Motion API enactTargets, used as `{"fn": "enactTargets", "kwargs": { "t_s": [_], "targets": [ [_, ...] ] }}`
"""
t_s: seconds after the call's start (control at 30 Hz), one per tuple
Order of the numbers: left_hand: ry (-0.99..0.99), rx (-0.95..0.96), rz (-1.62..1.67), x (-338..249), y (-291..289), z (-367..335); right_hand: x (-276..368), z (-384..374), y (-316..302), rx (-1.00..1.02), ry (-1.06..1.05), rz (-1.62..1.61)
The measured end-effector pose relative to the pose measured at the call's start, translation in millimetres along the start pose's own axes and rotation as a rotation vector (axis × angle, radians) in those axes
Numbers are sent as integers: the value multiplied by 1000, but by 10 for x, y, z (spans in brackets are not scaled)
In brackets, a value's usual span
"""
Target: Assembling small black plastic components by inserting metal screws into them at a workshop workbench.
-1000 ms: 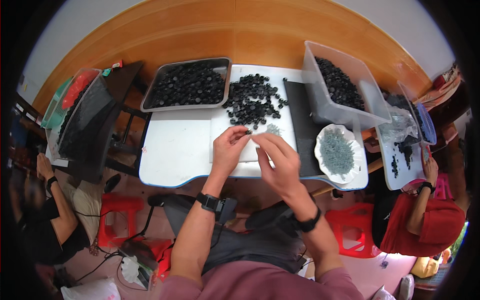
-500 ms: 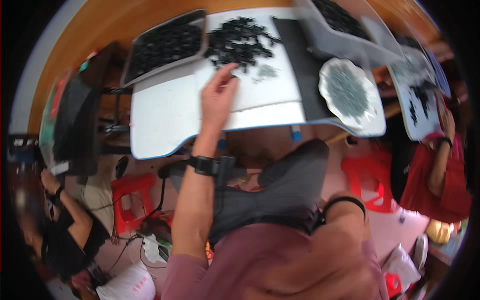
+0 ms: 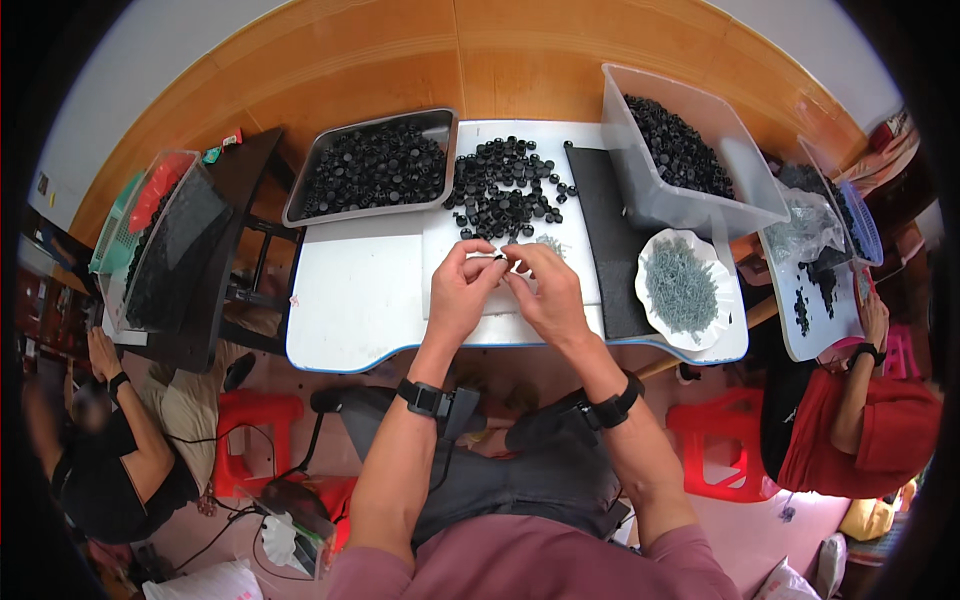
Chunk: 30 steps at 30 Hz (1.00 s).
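Observation:
Both of my hands meet above the near side of the white board, fingertips pinched together. Between the fingertips of my left hand (image 3: pixel 464 288) is a small black plastic part (image 3: pixel 500 258), mostly covered by the fingers. My right hand (image 3: pixel 548 292) closes on the same part from the other side; whether it also holds a thin grey piece cannot be made out. Just beyond the hands lies a loose pile of small round black plastic parts (image 3: pixel 508 180). A few thin grey screw-like pieces (image 3: pixel 550 244) lie behind my right fingers.
A metal tray (image 3: pixel 372 165) of black parts stands back left, a clear plastic bin (image 3: pixel 700 205) of them back right. A scalloped white plate (image 3: pixel 648 300) of grey screw-like pieces sits right, beside a black mat (image 3: pixel 610 250). People work at tables on both sides.
My left hand has drawn back from the black pile towards me. My right hand has come up from beside my body to meet it, and both now grip a small black part.

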<state>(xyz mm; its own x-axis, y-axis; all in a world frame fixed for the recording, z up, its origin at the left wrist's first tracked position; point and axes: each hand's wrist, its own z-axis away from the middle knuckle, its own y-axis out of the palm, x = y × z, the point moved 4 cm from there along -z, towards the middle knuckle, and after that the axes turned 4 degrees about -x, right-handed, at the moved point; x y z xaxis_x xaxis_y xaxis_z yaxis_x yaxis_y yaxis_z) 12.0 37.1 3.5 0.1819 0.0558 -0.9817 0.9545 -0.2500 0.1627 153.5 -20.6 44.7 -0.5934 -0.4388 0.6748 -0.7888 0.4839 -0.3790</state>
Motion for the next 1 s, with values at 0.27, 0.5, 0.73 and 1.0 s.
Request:
{"fn": "enactTargets", "kwargs": {
  "t_s": [0.27, 0.5, 0.73, 1.0],
  "targets": [
    [15, 49, -89, 61, 30, -64, -122, -34, 18, -72, -1, 25],
    [10, 60, -45, 49, 16, -56, -159, -35, -24, -45, 81, -62],
    [33, 33, -93, 59, 31, -43, -190, -15, -83, -12, 173, -145],
    [79, 46, -252, 14, 40, -32, -346, 60, -50, 7, 304, -232]
  ]
}}
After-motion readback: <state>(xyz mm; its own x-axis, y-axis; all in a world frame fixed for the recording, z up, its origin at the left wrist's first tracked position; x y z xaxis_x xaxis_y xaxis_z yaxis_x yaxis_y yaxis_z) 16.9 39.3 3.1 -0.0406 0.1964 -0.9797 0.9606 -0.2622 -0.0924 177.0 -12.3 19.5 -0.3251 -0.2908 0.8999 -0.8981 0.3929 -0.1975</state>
